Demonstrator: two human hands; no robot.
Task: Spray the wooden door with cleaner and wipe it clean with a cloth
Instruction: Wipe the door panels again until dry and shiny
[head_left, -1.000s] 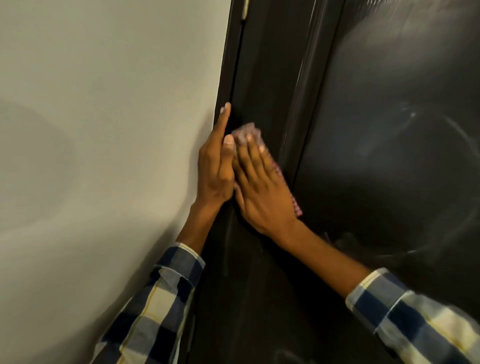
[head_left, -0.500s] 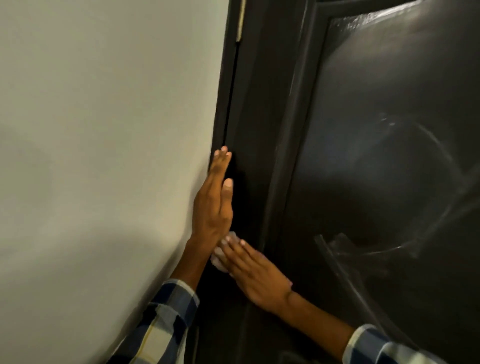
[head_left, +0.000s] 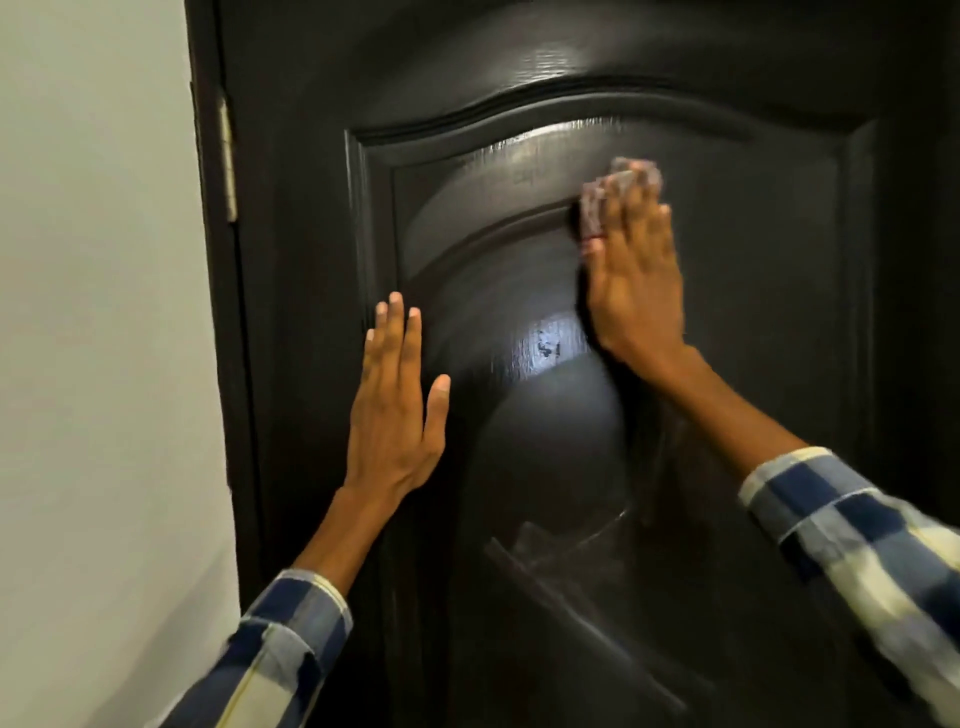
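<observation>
The dark wooden door (head_left: 519, 156) fills most of the view, with an arched raised panel and wet streaks shining on it. My right hand (head_left: 636, 283) lies flat on the upper part of the panel, fingers straight, pressing a pinkish cloth (head_left: 597, 208) against the wood; the cloth shows only past the fingertips and thumb side. My left hand (head_left: 397, 410) rests flat and spread on the panel's left edge, holding nothing. No spray bottle is in view.
A pale wall (head_left: 98, 364) borders the door on the left, past the dark frame (head_left: 228, 415). A metal hinge (head_left: 227, 156) sits at the upper left of the door. Both checked sleeves reach in from below.
My right hand has carried the cloth from low by the hinge-side edge up and right onto the arched panel. My left hand has moved from the frame edge onto the panel.
</observation>
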